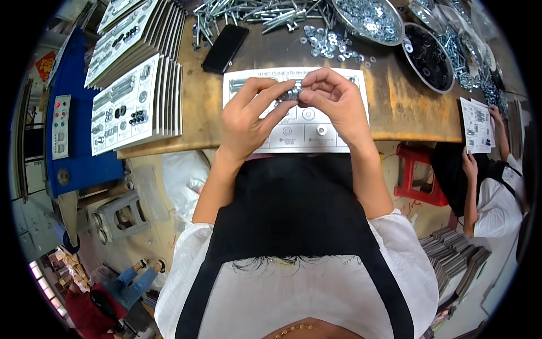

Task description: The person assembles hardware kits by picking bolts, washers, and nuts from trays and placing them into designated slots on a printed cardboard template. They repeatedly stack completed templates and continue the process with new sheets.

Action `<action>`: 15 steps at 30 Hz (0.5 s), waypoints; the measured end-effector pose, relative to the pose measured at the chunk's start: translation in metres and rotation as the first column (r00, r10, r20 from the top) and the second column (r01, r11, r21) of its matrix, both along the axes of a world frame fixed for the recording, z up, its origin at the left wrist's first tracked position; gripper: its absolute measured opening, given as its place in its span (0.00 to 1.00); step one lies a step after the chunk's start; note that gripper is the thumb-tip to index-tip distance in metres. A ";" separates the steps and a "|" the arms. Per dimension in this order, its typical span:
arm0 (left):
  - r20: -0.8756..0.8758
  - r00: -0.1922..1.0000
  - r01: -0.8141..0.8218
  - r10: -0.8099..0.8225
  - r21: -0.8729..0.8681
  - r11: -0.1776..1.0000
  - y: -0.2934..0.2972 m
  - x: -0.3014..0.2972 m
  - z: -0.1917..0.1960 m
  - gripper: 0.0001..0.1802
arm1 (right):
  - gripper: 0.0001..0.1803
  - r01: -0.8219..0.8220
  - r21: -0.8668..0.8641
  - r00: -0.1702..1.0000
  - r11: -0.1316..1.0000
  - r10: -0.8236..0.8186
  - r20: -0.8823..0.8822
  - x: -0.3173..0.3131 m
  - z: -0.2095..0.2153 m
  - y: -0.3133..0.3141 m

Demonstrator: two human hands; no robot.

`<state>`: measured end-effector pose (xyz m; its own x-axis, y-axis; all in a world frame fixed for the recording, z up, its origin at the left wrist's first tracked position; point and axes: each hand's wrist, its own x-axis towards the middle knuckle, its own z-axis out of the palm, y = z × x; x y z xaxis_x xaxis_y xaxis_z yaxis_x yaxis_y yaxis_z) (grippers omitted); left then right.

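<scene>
Above a white printed card on the table, my two hands meet. Between the thumb and fingers of my left hand are small shiny metal pieces, which look like washers or nuts. My right hand is closed at their right side, its thumb and fingertips pinching the same pieces. Fingers partly cover them, so their exact kind is unclear. One pale washer lies on the card's lower part, near my right wrist. Pictures of hardware are printed on the card.
Loose bolts and washers lie beyond the card, near a black phone. Metal bowls of washers and black parts stand right. Packed cards stand left. A co-worker holds a card beside a red stool.
</scene>
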<state>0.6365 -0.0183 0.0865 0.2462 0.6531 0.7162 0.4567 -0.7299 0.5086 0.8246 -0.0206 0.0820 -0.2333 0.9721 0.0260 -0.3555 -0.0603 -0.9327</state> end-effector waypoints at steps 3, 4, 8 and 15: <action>-0.001 0.997 0.073 -0.073 -0.045 0.996 -0.003 -0.001 0.003 0.19 | 0.11 -0.011 -0.001 1.000 1.000 0.011 0.021 0.000 0.001 -0.008; -0.007 0.996 0.083 -0.083 -0.057 0.995 -0.003 -0.002 0.005 0.19 | 0.11 -0.021 -0.001 1.000 1.000 0.021 0.016 0.001 0.002 -0.006; -0.010 0.991 0.130 -0.130 -0.050 0.990 -0.004 -0.005 0.008 0.21 | 0.12 -0.060 -0.050 0.996 0.997 0.056 -0.072 -0.001 0.001 -0.008; 0.095 0.980 0.181 -0.176 -0.048 0.982 -0.007 -0.007 0.003 0.22 | 0.15 -0.153 -0.113 0.987 0.982 0.157 0.028 0.000 0.021 -0.012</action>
<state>0.6294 -0.0250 0.0895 0.2985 0.6440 0.7043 0.2725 -0.7648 0.5838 0.8247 -0.0326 0.1033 -0.3800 0.9206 -0.0903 -0.2996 -0.2149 -0.9295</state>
